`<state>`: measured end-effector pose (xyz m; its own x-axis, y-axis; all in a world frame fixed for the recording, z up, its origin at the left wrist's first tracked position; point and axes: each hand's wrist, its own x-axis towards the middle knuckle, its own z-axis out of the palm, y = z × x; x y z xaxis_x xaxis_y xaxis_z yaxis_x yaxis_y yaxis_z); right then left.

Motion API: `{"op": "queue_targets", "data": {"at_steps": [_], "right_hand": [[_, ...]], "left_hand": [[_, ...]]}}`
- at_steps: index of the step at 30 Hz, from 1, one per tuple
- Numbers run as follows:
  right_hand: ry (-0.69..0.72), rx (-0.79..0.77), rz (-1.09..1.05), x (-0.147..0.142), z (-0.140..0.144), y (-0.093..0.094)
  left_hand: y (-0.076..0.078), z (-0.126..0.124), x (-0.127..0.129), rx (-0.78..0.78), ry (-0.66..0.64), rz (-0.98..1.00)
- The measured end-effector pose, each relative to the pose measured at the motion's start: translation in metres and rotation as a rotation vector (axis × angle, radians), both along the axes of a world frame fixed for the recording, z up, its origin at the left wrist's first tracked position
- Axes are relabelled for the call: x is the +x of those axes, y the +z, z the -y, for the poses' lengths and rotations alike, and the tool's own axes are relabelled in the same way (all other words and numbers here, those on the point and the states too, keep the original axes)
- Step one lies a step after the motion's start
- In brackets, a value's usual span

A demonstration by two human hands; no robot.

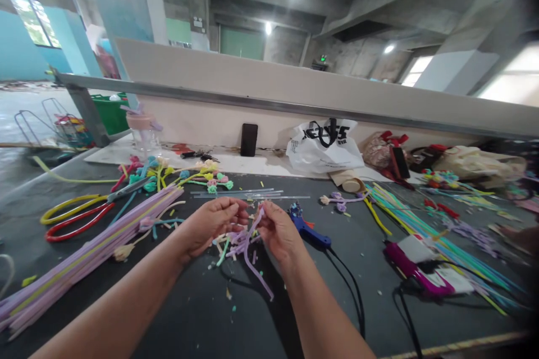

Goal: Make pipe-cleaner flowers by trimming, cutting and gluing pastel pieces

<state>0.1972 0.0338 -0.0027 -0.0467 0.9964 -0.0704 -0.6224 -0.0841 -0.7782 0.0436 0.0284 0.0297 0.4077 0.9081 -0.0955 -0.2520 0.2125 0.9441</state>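
Hands: both held close together above the dark table (210,314), the left hand (210,224) and right hand (275,230) almost meeting at the fingertips.
Left hand: palm turned up and inward, fingers curled; whether they pinch anything I cannot tell.
Right hand: fingers closed around the upper end of a lilac pipe cleaner (252,252), which bends down and trails toward the table.
Under the hands: a small heap of cut pieces (229,244) in lilac, cream and mint, with scattered snippets around it.
Left side: a long bundle of lilac stems (84,252) lying slantwise, and beyond it yellow and red loops (73,216).
Behind the hands: twisted flowers (202,176) in blue, pink and yellow, near clear rods (248,194).
Right side: blue glue gun (307,230) just beside the right hand, its black cord running toward me; further right a magenta tool (415,272) and a fan of coloured sticks (429,235).
Back edge: a black phone (249,139) leaning upright, a white plastic bag (322,146) beside it.
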Motion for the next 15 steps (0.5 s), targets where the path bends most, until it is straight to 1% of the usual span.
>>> {"op": "queue_targets", "data": {"at_steps": [3,6,8,10,12,15], "right_hand": [[0.009,0.016,0.034,-0.007,0.002,-0.002],[0.008,0.027,0.075,-0.014,0.006,-0.003],[0.010,0.029,0.095,-0.015,0.007,-0.004],[0.031,0.021,0.105,-0.015,0.008,-0.004],[0.062,0.007,0.106,-0.015,0.008,-0.004],[0.093,-0.007,0.100,-0.017,0.007,-0.005]], "left_hand": [[-0.010,0.003,0.004,-0.017,-0.048,0.001],[-0.018,0.009,0.007,-0.088,-0.058,0.050],[-0.023,0.011,0.007,-0.151,-0.076,0.110],[-0.027,0.012,0.005,-0.208,-0.122,0.195],[-0.031,0.011,0.003,-0.248,-0.165,0.274],[-0.037,0.010,0.001,-0.293,-0.201,0.335]]}}
